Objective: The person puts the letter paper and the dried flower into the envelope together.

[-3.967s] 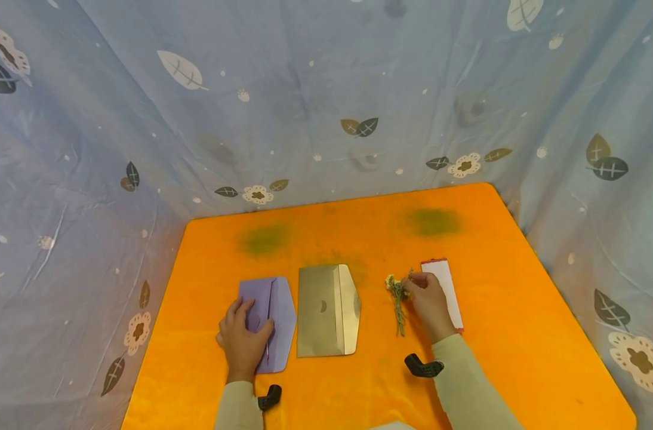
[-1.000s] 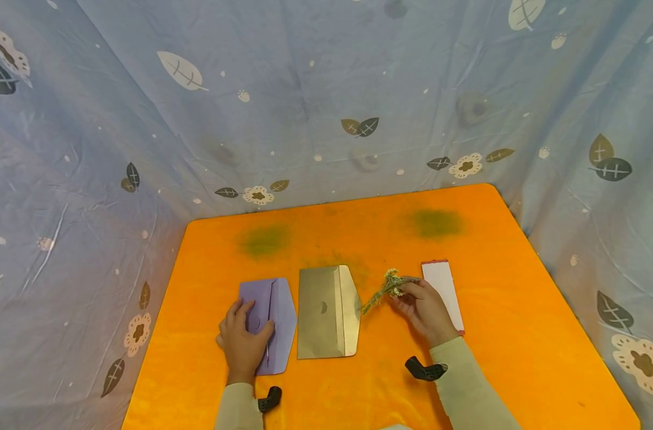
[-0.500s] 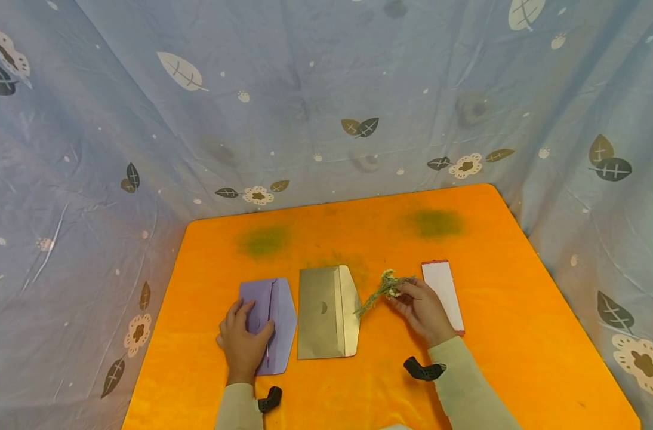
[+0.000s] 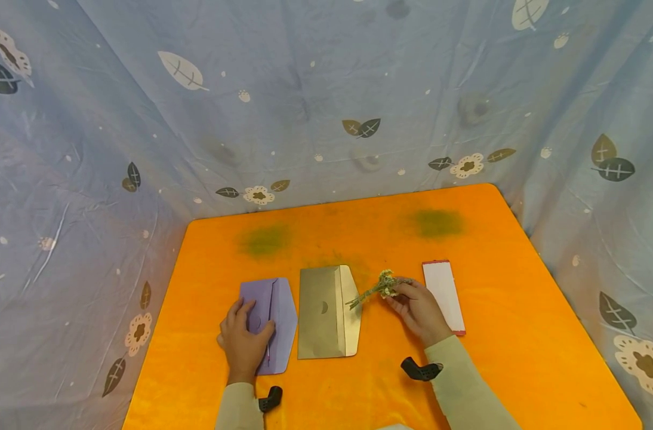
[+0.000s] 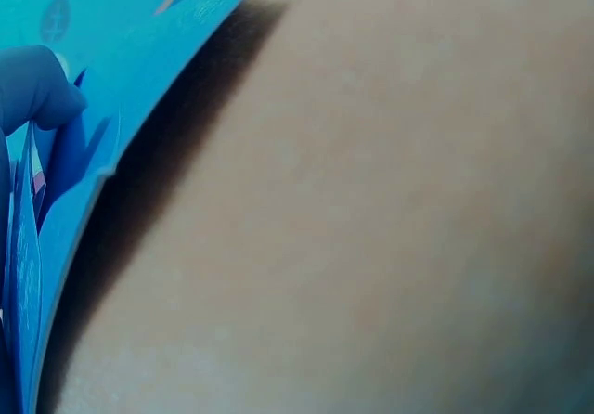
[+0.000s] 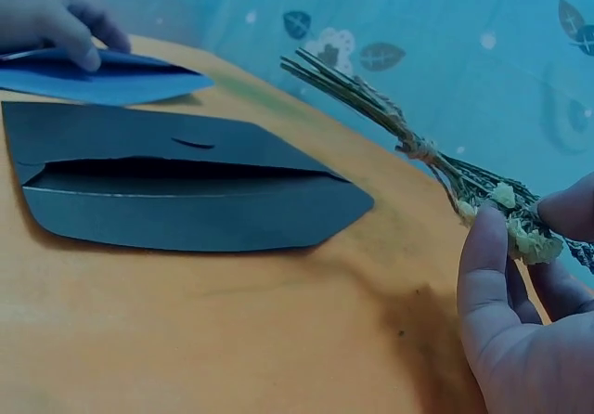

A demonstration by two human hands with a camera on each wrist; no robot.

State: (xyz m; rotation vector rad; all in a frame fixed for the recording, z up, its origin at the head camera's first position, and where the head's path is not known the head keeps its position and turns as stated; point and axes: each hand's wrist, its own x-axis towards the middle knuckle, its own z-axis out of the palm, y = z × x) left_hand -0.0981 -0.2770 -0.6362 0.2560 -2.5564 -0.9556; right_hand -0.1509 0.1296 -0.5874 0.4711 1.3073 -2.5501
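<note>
By its flower heads, a small bunch of dried yellow flowers (image 4: 384, 284) is pinched between the thumb and fingers of my right hand (image 4: 422, 310). Twine binds its stems, which point left over the flap of a gold envelope (image 4: 320, 313). The right wrist view shows that envelope's pocket (image 6: 186, 177) gaping and the bunch's stems (image 6: 348, 94) raised above the table. My left hand (image 4: 243, 337) grips a purple envelope (image 4: 285, 325), thumb at its mouth. Inside, a thin pale strip shows. In the left wrist view the envelope looks blue, with a thumb (image 5: 42, 89) bent against its edge.
A long white box with red ends (image 4: 443, 297) lies right of my right hand. The table (image 4: 498, 358) has an orange cover. Blue patterned curtains (image 4: 283, 107) close it in at the back and sides. A pale corner (image 4: 395, 426) pokes in at the bottom edge.
My right hand has lifted the flower bunch and turned its stems leftward. Over the last second it drifts left, bringing the stem ends over the gold flap. My left hand stays put.
</note>
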